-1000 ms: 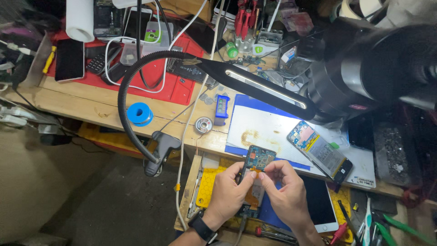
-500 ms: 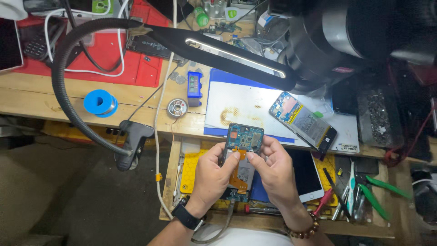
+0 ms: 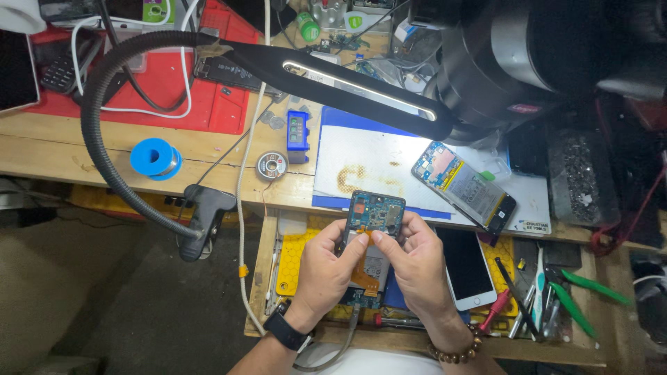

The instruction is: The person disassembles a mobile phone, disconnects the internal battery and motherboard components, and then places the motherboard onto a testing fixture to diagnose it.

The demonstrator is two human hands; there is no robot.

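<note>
Both hands are on the phone circuit board point(image 3: 376, 213) at the surface's front edge: left hand point(image 3: 332, 267) pinching its left side, right hand point(image 3: 411, 260) pinching the right, thumbs on its lower edge. Looks like mid-inspection; next move probably needs steady fingertip grip near the orange flex cable point(image 3: 361, 274).

A white work mat with a blue border and a brown scorch mark point(image 3: 389, 167) lies on the wooden surface point(image 3: 48, 149). On the mat's right part rests an opened phone with a bare battery point(image 3: 464, 186). Left of the mat sit a small blue block-shaped tool point(image 3: 297, 130), a round solder-wick reel point(image 3: 271, 166) and, farther left, a blue spool point(image 3: 155, 158). Above the mat hangs a black gooseneck lamp with a lit strip point(image 3: 347, 87). A red mat point(image 3: 222, 104) lies farther left, behind the spool.
</note>
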